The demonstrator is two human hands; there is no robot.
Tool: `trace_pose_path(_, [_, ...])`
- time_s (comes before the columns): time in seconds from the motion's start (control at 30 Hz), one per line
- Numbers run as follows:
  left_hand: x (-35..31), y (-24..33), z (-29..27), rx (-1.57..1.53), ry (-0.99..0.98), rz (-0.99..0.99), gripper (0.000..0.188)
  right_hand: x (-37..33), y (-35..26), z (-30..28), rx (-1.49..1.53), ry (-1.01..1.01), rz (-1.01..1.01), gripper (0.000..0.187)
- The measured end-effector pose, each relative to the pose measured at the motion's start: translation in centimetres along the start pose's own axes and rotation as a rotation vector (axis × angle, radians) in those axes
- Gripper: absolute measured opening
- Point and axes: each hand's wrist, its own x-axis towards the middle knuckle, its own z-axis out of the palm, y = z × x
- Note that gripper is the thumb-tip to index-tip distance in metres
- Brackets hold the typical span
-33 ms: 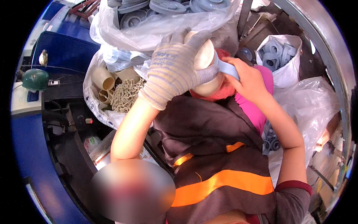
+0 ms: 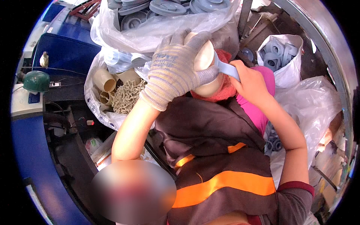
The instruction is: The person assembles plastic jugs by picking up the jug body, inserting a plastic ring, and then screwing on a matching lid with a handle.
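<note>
My left hand (image 2: 174,65), in a striped grey-and-cream knit glove, is closed around a cream plastic fitting (image 2: 205,58) with a rounded, open-ended form. The fitting rests tilted over a red cloth (image 2: 227,90) at my lap, its far side partly hidden by the glove. My bare right hand (image 2: 249,80) is closed on a flat light-blue strip (image 2: 228,70), like a handle. The strip's other end meets the fitting beside my left thumb; whether it is a separate tool or joined to the fitting, I cannot tell.
Left of my hands, a white sack (image 2: 92,92) holds cream fittings and a heap of thin cream scraps (image 2: 129,96). Grey-blue round plastic parts (image 2: 168,6) fill a clear bag beyond. A smaller white sack (image 2: 287,75) of grey-blue rings stands at right, by a metal frame (image 2: 318,33).
</note>
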Motion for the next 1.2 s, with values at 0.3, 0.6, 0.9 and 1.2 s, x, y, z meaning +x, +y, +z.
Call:
trace_pose_path(0.3, [5.4, 1.8, -9.9, -0.294, 0.065, 0.038, 0.047, -0.4, 0.0, 0.4, -0.042, -0.023, 0.002, 0.039])
trace_pose_path(0.6, [0.2, -0.1, 2.4, 0.034, 0.043, 0.03, 0.067, -0.1, 0.5, 0.9, 0.042, -0.046, -0.009, 0.036])
trace_pose_path(0.9, [2.0, 1.6, -2.9, 0.094, 0.051, 0.167, 0.053, -0.5, 0.1, 0.8, 0.059, 0.027, -0.02, 0.034])
trace_pose_path(1.2, [1.2, -0.8, -1.5, -0.056, 0.019, 0.102, 0.063, 0.1, 0.2, 0.7, 0.097, 0.017, -0.017, 0.035])
